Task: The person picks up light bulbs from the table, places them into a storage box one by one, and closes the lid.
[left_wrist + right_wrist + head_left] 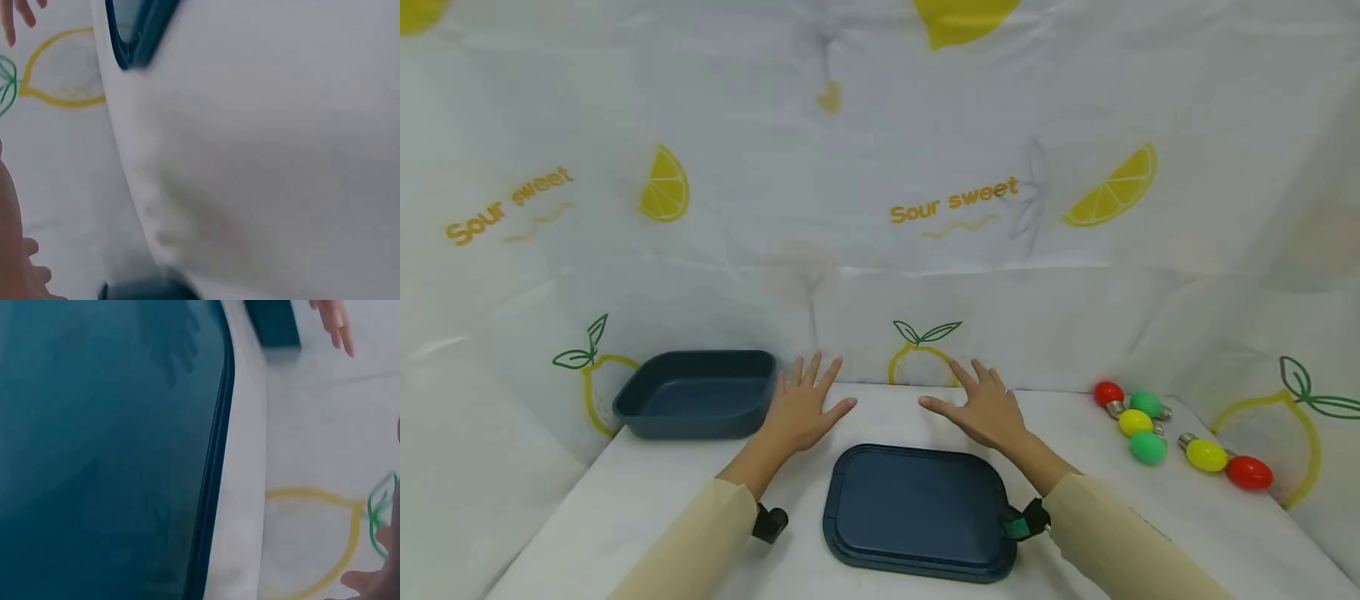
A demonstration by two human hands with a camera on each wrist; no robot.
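Both of my hands are free, fingers fanned wide, with my left hand (801, 412) and right hand (988, 408) over the far part of the white table (805, 483).

Farthest left sits a dark blue box (700, 427), its open top facing up so that I see down to its floor. My left hand is next, with its little-finger side overlapping the box's right end; I can't tell whether they touch. Between my forearms and nearer me, a dark blue lid (917, 508) lies flat on the table, apart from the box. Past my right hand, toward the table's right edge, six bulbs (1206, 456) lie loosely grouped: two red, two yellow, two green, several showing silver bases.

My left wrist view catches a corner of the lid, a blurred bit of the box and a soft shadow on the table. My right wrist view adds a dim reflection of a hand on the lid's glossy surface, which the head view doesn't show; the bulbs appear only in that head view.

My forearms come in from the lower corners in cream sleeves (692, 542), angled inward. The backs of my hands face me, thumbs pointing toward each other with a gap between. Behind hangs a white sheet (760, 208) printed with lemons.
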